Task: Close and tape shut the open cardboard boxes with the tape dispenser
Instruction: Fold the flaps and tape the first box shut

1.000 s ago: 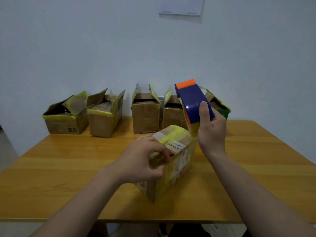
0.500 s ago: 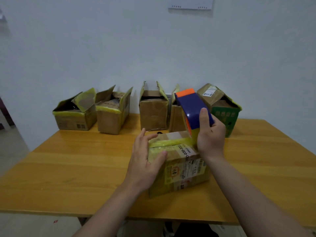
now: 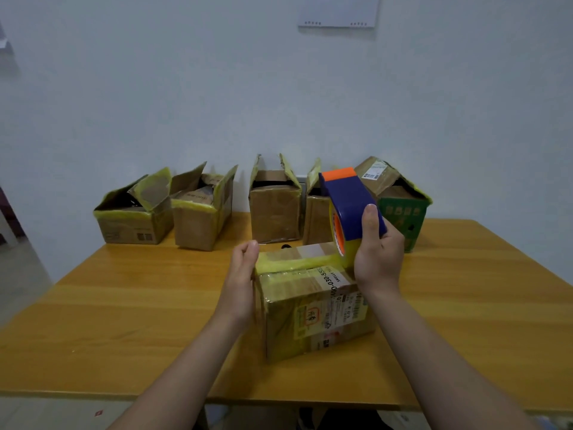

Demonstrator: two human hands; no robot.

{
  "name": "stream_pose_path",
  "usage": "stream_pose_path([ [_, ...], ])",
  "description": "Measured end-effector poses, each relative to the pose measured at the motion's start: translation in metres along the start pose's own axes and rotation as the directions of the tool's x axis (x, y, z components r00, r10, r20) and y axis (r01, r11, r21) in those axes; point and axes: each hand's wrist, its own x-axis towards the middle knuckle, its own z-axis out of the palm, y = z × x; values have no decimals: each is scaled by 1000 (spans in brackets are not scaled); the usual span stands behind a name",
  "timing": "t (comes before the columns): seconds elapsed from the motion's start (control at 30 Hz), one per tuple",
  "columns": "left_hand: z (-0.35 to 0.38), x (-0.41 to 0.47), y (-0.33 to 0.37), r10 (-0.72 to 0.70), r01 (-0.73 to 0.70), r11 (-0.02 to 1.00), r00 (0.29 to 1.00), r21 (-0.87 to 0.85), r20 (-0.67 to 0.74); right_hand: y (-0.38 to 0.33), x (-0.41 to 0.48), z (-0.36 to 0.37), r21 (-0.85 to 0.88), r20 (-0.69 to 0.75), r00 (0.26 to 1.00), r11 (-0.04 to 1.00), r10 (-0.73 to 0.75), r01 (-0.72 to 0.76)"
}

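1. Work piece: the closed box (image 3: 313, 311) stands on the wooden table (image 3: 124, 305), near the front edge and at the centre. Its flaps are down. A strip of yellow tape (image 3: 291, 265) runs across the far part of its top, and printed labels cover its front and top.

2. Left hand (image 3: 240, 283): fingers are straight and pressed together, pointing away from the person. The palm lies against the left side of the closed box, and the fingertips reach above its top edge.

3. Right hand (image 3: 379, 256): fingers and thumb are curled round the tape dispenser (image 3: 350, 203) and grip its blue body from behind. The dispenser stands tilted, with its orange end uppermost. Its lower end, with the roll, sits at the far right corner of the closed box's top, where the yellow tape ends.

4. Remaining work: four brown boxes (image 3: 274, 209) and one green box (image 3: 403, 215) stand in a row at the far edge of the table, against the wall. All have their flaps raised, and the green box is at the right end.
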Motion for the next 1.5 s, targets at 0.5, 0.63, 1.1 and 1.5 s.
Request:
stream_pose_path([
  [0.5, 6, 46, 1, -322, 313, 945, 941, -96, -104, 5, -4, 6, -66, 23, 996, 994, -83, 84],
  [0.63, 7, 46, -3, -274, 262, 960, 952, -100, -137, 5, -5, 8, -85, 13, 996, 992, -91, 91],
  [1.1, -5, 2, 3, 23, -37, 991, 994, 130, 105, 9, -3, 4, -73, 14, 997, 994, -76, 77],
  [1.5, -13, -2, -16, 322, -365, 876, 929, 315, 181, 7, -3, 4, -74, 33, 997, 994, -74, 77],
])
